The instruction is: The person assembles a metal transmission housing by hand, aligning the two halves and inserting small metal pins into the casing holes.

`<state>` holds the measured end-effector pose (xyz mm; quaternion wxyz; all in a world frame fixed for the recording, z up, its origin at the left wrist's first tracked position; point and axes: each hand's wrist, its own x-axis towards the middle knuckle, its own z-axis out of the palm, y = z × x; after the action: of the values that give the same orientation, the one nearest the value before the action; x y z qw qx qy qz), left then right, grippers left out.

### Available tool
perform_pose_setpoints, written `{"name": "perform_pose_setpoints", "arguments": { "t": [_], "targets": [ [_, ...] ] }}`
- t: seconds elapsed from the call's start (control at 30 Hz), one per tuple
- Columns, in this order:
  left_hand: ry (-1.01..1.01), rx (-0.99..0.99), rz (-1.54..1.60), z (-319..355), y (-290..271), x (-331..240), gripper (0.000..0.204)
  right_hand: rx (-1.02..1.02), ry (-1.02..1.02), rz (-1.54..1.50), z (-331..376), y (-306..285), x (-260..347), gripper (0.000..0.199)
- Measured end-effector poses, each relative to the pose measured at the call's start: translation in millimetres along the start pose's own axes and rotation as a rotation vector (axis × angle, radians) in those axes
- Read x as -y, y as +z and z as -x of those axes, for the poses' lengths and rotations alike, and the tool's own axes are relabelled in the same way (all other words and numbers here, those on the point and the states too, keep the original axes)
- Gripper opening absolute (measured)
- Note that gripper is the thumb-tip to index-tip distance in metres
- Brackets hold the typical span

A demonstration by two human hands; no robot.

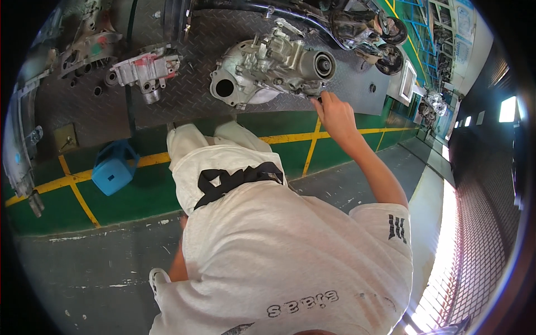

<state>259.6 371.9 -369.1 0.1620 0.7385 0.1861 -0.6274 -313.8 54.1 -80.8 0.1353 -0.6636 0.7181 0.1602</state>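
A silver-grey metal gearbox housing (254,70) lies on the dark diamond-plate bench top, with a round opening on its left and a cylindrical end on its right. At the lower right edge of this housing is my right hand (336,114), its fingers closed in a pinch. Something small and dark shows at the fingertips, too small to name. My left arm (178,262) hangs down beside my body. Only a sliver of skin shows by my left hip, and the fingers of that hand are hidden behind my shirt.
A smaller silver casting (148,72) with red marks lies left on the bench (190,100). More metal parts (92,47) stand at the far left, and a dark axle-like assembly (357,30) lies behind. A blue plastic stool (114,167) stands on the green floor, left of my legs.
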Motion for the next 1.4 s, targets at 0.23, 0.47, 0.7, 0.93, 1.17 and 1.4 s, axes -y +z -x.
{"name": "perform_pose_setpoints", "arguments": {
  "t": [0.23,0.47,0.7,0.93,1.17,1.4],
  "targets": [
    [0.784,0.583,-0.487,188,270,-195,0.035,0.156,0.307,0.210,-14,-11,11,0.046],
    [-0.451,1.347,-0.148,208,485,-61,0.032,-0.001,0.029,0.048,1,-2,4,0.038],
    [-0.543,1.273,0.168,216,527,-41,0.011,0.281,0.329,0.274,-12,-8,23,0.034],
    [-0.590,1.316,0.182,217,538,-40,0.006,0.166,0.054,0.226,-3,5,0,0.033],
    [-0.461,1.242,0.190,217,542,-32,0.006,0.154,0.165,0.201,-8,-10,16,0.027],
    [-0.492,1.246,0.199,225,539,-36,0.007,0.212,0.136,0.183,-3,2,-7,0.038]
  ]
}}
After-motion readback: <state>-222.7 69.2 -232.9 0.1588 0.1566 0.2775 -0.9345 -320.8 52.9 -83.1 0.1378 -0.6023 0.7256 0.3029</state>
